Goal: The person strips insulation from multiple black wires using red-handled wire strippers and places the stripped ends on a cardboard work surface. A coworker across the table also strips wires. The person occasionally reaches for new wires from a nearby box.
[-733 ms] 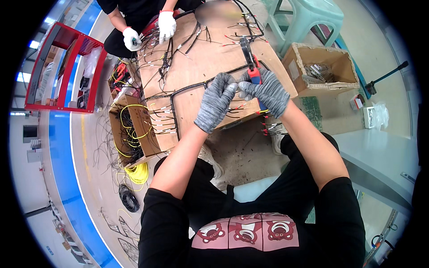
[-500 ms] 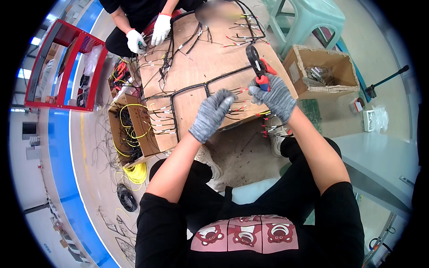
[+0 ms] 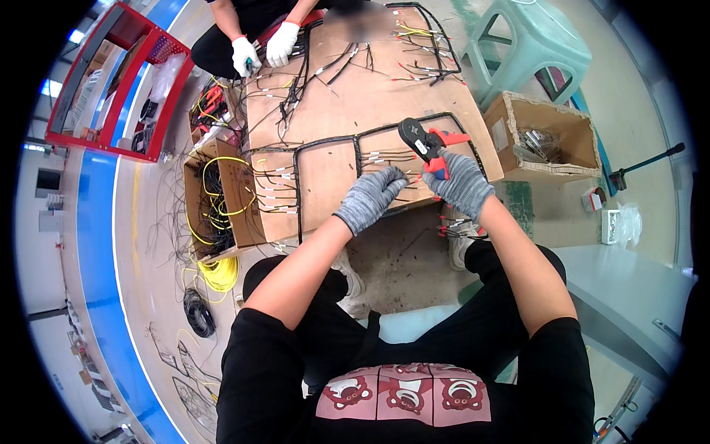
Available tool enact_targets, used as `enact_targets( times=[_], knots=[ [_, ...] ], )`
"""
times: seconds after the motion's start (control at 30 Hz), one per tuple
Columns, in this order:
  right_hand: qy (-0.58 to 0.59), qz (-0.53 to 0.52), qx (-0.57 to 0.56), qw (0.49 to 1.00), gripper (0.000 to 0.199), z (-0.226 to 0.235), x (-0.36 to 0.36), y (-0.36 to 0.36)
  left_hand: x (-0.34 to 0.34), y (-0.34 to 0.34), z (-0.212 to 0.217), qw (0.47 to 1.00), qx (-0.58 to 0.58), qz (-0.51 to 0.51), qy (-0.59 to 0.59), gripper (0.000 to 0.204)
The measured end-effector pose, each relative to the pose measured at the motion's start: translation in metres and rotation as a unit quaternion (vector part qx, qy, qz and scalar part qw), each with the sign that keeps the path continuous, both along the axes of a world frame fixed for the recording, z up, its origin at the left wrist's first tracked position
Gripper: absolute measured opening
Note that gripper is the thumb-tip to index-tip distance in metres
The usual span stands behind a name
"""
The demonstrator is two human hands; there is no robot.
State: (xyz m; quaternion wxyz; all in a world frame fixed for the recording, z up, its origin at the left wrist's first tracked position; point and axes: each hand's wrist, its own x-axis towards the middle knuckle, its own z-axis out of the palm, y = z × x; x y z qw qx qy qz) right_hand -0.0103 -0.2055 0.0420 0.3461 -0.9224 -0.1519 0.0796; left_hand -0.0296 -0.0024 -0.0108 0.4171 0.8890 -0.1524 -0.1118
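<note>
My right hand, in a grey knit glove, grips a crimping tool by its red and blue handles. The tool's dark head points up and to the left, above the board. My left hand, gloved alike, has thumb and fingers pinched together beside thin wires with red tips. Whatever lies between those fingertips is too small to make out. The wires branch off a black wire harness laid across a wooden board in front of me.
Across the board a co-worker's white-gloved hands handle other wires. On the left stand a cardboard box of cables and a red rack. A carton of metal parts and a green stool are at the right.
My right hand has brought the crimping tool lower, and its head now tilts further left. My left thumb and fingers have closed together near the wires. The view has shifted slightly.
</note>
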Motion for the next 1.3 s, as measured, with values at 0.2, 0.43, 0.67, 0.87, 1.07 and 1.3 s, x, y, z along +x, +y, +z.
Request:
enact_targets(
  times=[0.2,0.43,0.67,0.87,1.07,1.3],
  knots=[
    [-0.015,-0.026,-0.016,0.999,0.028,-0.014,0.009,0.006,0.006,-0.001,0.0,0.997,-0.058,0.011,0.047,0.028],
    [-0.011,-0.032,0.012,0.999,0.031,-0.023,0.013,0.006,0.009,0.0,0.001,0.997,-0.068,0.001,0.025,0.026],
    [-0.037,-0.03,0.003,0.999,0.027,-0.028,0.015,0.005,0.008,0.0,0.001,0.997,-0.072,0.004,0.005,0.026],
    [0.005,-0.029,0.01,1.0,0.035,-0.03,0.016,0.004,0.007,0.0,0.006,0.998,-0.062,0.01,0.018,0.027],
    [-0.036,-0.017,-0.017,0.999,0.029,-0.024,0.012,0.012,0.007,0.0,0.003,0.997,-0.071,0.0,0.022,0.026],
    [-0.005,0.004,-0.026,1.0,0.028,-0.01,0.015,0.016,0.006,0.001,0.002,0.998,-0.064,0.001,0.02,0.028]
  ],
)
